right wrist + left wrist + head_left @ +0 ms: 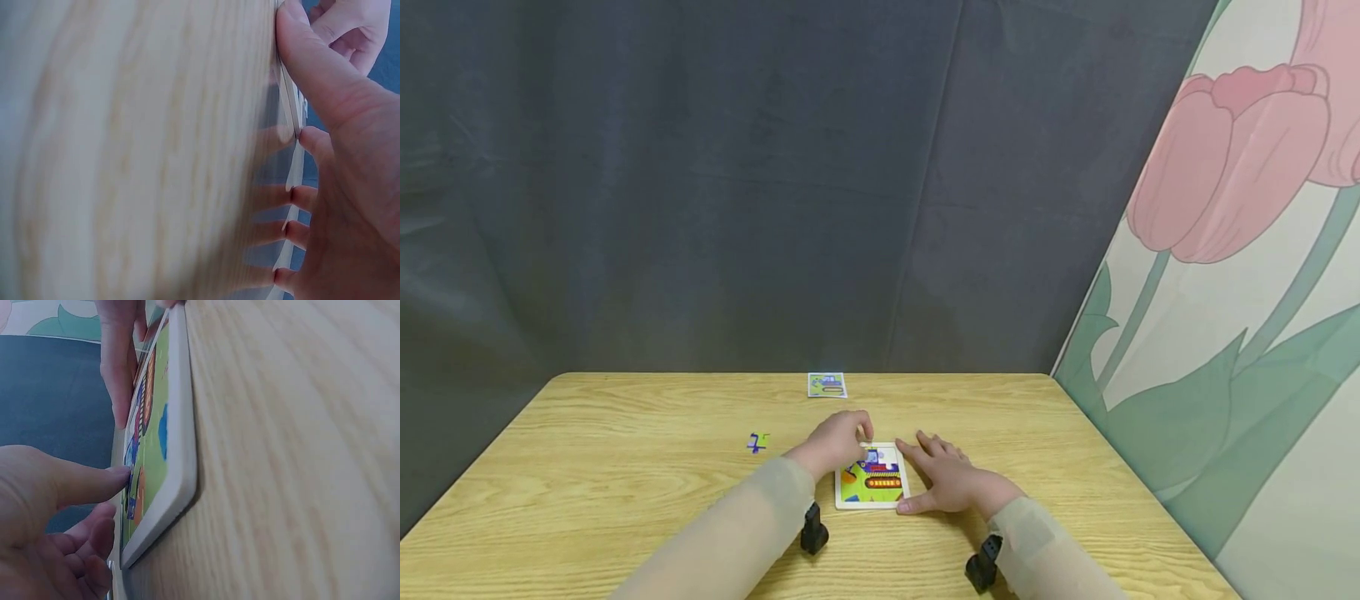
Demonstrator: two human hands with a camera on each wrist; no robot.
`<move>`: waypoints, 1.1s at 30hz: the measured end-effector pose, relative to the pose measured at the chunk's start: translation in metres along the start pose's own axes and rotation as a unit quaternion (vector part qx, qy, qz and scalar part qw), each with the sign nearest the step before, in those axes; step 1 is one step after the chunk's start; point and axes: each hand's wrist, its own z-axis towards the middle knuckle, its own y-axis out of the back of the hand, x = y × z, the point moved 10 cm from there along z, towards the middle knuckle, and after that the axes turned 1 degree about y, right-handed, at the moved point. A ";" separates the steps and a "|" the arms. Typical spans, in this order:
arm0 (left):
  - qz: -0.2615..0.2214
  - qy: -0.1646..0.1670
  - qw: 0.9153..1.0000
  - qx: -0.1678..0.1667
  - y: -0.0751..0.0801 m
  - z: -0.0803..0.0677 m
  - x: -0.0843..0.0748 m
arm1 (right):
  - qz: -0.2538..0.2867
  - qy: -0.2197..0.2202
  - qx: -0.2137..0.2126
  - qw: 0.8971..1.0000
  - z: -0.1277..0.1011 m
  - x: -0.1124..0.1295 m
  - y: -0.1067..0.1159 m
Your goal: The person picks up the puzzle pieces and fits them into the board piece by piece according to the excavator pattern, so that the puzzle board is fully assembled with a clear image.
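Note:
A jigsaw puzzle [872, 496] in a white frame lies flat on the table, its picture showing a tracked digger on green. White shows at its upper right. My left hand [840, 439] is over the upper left part; in the left wrist view its straight thumb [94, 485] touches the picture, and the other fingers are loosely bent with nothing visible in them. My right hand [951, 479] rests at the right side, fingers spread on the table. Its thumb [319, 69] touches the frame's near right corner, and the index finger is by the far right corner.
Loose jigsaw pieces [757, 442] lie to the left; their number is unclear. A small picture card [827, 385] with the same digger lies near the back edge of the wooden table [647, 475]. A dark curtain [737, 208] hangs behind.

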 end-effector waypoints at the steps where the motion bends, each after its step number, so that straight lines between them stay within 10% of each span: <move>1: 0.004 0.001 1.000 0.001 0.000 -0.001 0.000 | 0.000 -0.001 0.002 1.000 0.000 0.000 0.000; 14: 0.013 -0.024 0.999 0.023 0.005 -0.007 0.008 | -0.003 -0.023 0.009 1.000 -0.001 0.004 0.002; 33: 0.033 0.043 0.998 -0.017 0.107 -0.055 0.098 | 0.010 -0.012 0.012 1.000 -0.003 0.005 0.002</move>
